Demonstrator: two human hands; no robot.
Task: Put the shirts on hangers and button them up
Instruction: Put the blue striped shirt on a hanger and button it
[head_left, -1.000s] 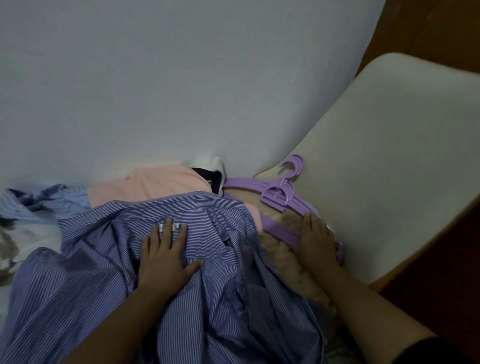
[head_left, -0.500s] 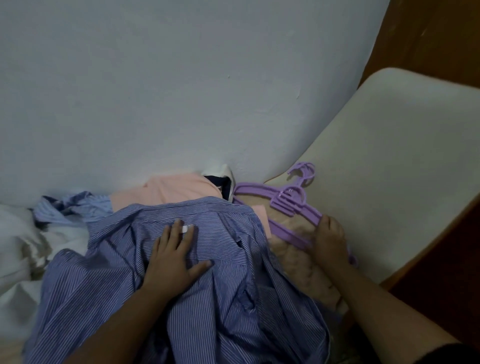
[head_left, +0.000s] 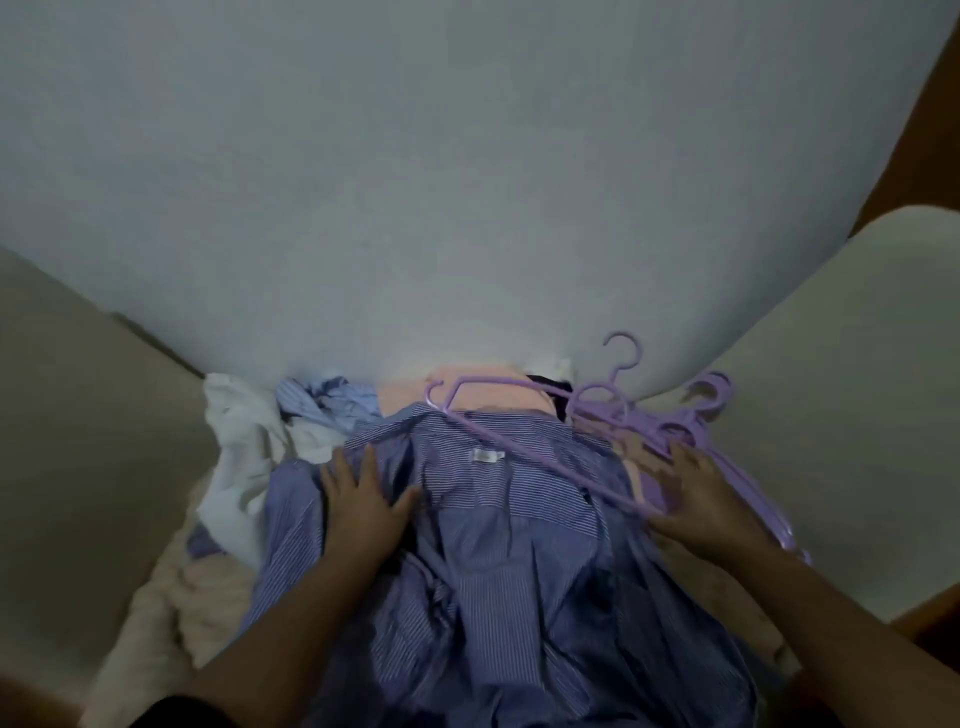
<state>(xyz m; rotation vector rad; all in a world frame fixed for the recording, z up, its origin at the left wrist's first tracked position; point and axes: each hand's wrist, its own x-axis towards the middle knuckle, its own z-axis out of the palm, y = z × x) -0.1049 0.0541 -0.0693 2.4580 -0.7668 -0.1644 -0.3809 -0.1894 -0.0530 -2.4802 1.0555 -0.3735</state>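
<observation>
A blue striped shirt (head_left: 519, 545) lies spread in front of me, its inside collar label facing up. My left hand (head_left: 358, 499) rests flat on its left shoulder area, fingers straight. My right hand (head_left: 701, 499), blurred, holds the right end of a purple hanger (head_left: 519, 452). That hanger lies slanted across the collar, its far tip at the upper left and its hook raised against the wall. Several more purple hangers (head_left: 701, 410) are stacked just right of the shirt, partly under my right hand.
A peach shirt (head_left: 488, 387), a crumpled light blue shirt (head_left: 332, 405) and a white garment (head_left: 239, 441) are piled against the pale wall (head_left: 467, 182) behind the striped shirt. A cream surface (head_left: 831, 415) stretches right, with a wooden edge (head_left: 924, 618) beyond.
My right hand has pulled one purple hanger off the stack and swung it left over the shirt's collar. My left hand has slid left off the label. The view has shifted left.
</observation>
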